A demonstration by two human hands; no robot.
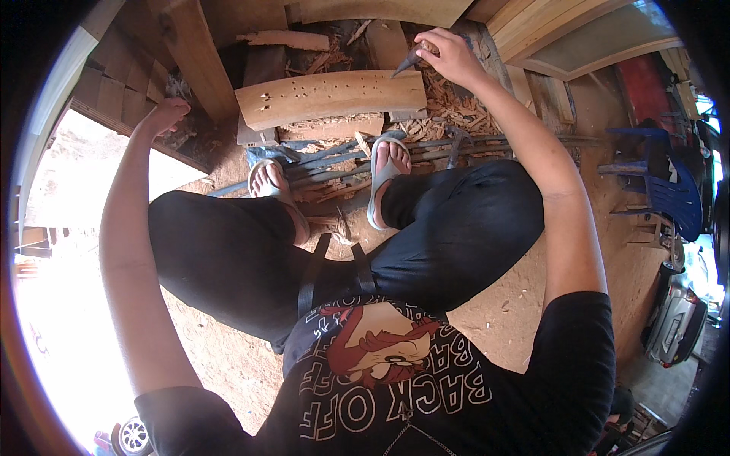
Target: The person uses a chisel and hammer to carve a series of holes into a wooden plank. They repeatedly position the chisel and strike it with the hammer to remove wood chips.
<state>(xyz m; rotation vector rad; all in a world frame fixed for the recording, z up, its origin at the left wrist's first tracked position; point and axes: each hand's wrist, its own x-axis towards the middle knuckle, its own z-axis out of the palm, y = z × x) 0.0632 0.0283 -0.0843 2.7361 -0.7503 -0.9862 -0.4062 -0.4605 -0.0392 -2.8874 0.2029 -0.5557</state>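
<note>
A curved wooden board (334, 97) with several small dark holes and marks lies across pieces of timber beyond my feet. My right hand (449, 57) is closed round a dark, pointed hand tool (408, 62). Its tip points down and left, at the board's far right edge; whether it touches the wood I cannot tell. Out to the left, my left hand (169, 116) hangs with curled fingers beside an upright wooden post (199, 61). What it holds, if anything, is hidden.
Wood chips (464, 106) litter the ground around the board. Long dark poles (327, 171) lie near my sandalled feet, beside a hammer-like tool (457, 144). Wooden frames (563, 34) stand at the far right. A blue plastic chair (669, 186) and a parked vehicle (677, 319) are further right.
</note>
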